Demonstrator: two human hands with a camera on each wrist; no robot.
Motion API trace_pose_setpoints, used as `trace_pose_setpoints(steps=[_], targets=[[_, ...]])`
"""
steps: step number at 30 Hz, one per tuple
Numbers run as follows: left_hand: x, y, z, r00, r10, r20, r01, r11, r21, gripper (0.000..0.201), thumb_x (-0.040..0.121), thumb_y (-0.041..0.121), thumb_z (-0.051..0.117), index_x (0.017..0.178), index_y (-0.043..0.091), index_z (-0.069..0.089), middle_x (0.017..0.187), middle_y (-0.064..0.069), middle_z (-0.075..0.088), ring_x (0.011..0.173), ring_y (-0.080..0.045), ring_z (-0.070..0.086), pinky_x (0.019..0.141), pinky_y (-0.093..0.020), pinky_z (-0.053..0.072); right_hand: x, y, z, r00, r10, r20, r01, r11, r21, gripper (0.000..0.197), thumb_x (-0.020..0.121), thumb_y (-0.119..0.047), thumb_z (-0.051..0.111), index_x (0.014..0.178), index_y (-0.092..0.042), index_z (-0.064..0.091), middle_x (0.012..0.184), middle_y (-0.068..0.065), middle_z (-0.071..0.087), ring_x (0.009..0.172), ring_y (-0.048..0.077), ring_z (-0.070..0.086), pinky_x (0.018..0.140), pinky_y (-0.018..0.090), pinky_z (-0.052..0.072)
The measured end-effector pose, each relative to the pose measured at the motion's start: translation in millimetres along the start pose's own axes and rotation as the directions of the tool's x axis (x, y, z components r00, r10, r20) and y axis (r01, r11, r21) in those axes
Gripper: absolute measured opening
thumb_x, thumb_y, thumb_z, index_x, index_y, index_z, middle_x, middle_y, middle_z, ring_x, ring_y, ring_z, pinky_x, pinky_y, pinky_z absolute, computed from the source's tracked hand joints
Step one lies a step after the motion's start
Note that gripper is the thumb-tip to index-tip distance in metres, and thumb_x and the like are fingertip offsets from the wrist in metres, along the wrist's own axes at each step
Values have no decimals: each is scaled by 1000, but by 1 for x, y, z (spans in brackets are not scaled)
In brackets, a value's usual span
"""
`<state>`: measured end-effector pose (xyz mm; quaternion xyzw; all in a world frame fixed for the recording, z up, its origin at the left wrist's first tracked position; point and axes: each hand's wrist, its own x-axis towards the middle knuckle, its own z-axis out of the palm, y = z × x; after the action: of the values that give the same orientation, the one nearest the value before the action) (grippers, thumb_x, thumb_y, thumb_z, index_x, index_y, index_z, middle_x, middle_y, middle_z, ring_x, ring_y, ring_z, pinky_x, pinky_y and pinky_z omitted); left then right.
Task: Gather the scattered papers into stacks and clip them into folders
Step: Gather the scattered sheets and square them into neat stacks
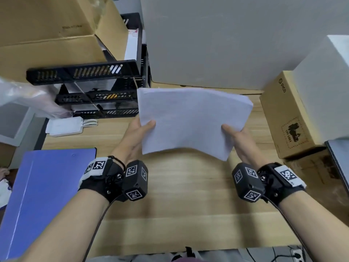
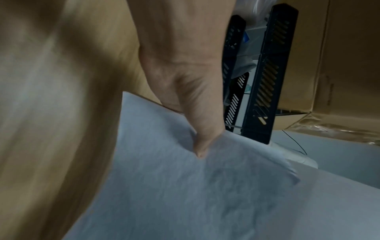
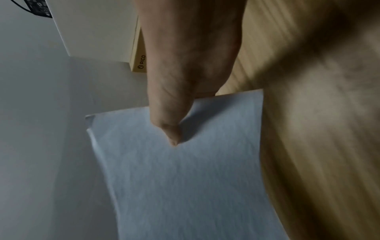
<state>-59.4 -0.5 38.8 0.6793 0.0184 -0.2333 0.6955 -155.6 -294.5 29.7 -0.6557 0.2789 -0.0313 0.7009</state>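
Note:
A stack of white papers hangs above the wooden desk, bowed upward in the middle. My left hand pinches its left edge, thumb on top and fingers hidden underneath. My right hand pinches the right edge the same way. In the left wrist view the thumb of my left hand presses into the paper stack. The right wrist view shows my right hand with its thumb on the papers. A closed blue folder lies flat at the desk's near left.
A black tiered letter tray stands at the back left under a large cardboard box. A white charger lies in front of it. A brown Pico box sits at the right, a grey panel behind. The bare wooden desk lies below the papers.

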Motion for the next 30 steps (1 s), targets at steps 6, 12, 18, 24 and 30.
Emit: trace_pose_setpoints(steps=[6,12,18,24,30], targets=[[16,-19,0,995,47,-90,-37,993,110,45,74,-3,60,108,27,63,117,-5,67,114,-23,59,98,-35,45,15,-1,-6,995,-47,82,51,998,-47,32,91,-4,59,112,-28,59,115,-4,67,105,9,63,85,21,50],[16,-50,8,976,-19,-217,51,989,142,48,64,-1,54,105,23,62,108,-3,63,102,-18,56,83,-32,43,21,34,-8,998,63,10,-63,997,-52,20,90,-9,63,105,-22,63,100,-9,71,89,-1,67,78,18,48],[18,-58,15,943,-55,-329,90,991,94,43,78,-12,51,107,18,62,98,1,66,97,-18,58,81,-30,46,28,37,-7,998,56,3,-55,997,-58,23,92,-5,58,109,-20,60,102,-10,68,88,-4,64,76,13,48],[24,-52,19,954,12,-298,54,975,215,39,85,-9,44,99,21,64,101,4,66,93,-9,56,75,-19,44,31,38,-7,998,62,-12,-64,975,-213,16,96,-17,57,110,-11,61,95,-6,65,85,6,60,72,21,46],[40,-13,19,968,1,-250,63,967,249,27,80,-9,43,81,13,57,82,4,62,73,-8,56,60,-21,42,33,7,-22,997,34,73,-9,947,-321,12,96,-20,57,96,-11,66,88,-3,70,74,10,67,61,22,50]])
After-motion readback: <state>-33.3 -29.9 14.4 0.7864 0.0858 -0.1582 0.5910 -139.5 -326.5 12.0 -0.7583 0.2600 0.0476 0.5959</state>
